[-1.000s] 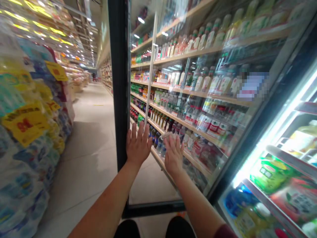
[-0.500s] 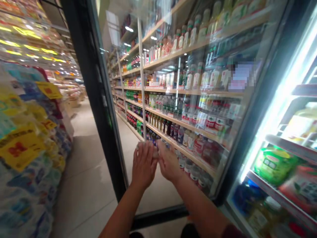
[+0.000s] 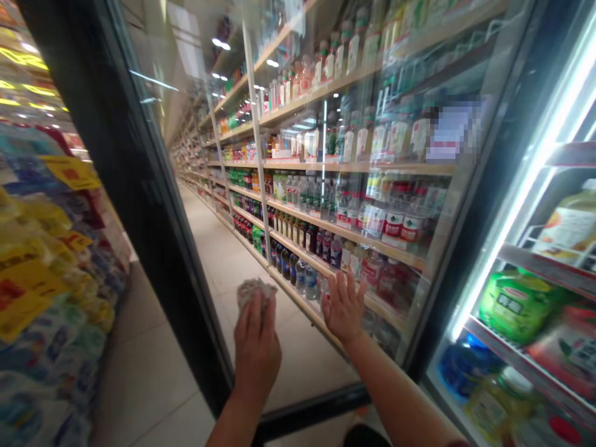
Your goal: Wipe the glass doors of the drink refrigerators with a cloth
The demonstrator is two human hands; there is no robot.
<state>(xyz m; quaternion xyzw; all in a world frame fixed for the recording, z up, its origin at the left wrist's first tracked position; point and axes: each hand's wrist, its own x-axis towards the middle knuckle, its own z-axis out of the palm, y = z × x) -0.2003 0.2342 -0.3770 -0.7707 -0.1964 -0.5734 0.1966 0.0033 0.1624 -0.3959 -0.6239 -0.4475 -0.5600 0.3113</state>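
Observation:
A glass cooler door [image 3: 302,366] with a black frame stands in front of me, swung outward. My left hand [image 3: 257,347] has its fingers over a crumpled greyish cloth [image 3: 255,292] at the lower left of the pane. The palm hides part of the cloth. To the right, my right hand [image 3: 345,307] is empty, with spread fingers raised toward the same pane. Its fingertips look to be on the glass, though contact is hard to judge.
Through the glass, long shelves [image 3: 298,166] of bottled drinks show. On the right, the lit cooler [image 3: 544,261] holds bottles and a green drink jug [image 3: 514,307]. Packaged goods with yellow signs [image 3: 69,171] are stacked along the left, beside the tiled floor [image 3: 153,372].
My hands were together at the middle of the glass and have moved apart, left hand leftward, right hand rightward. The cloth now shows plainly under my left fingers. The view has shifted slightly.

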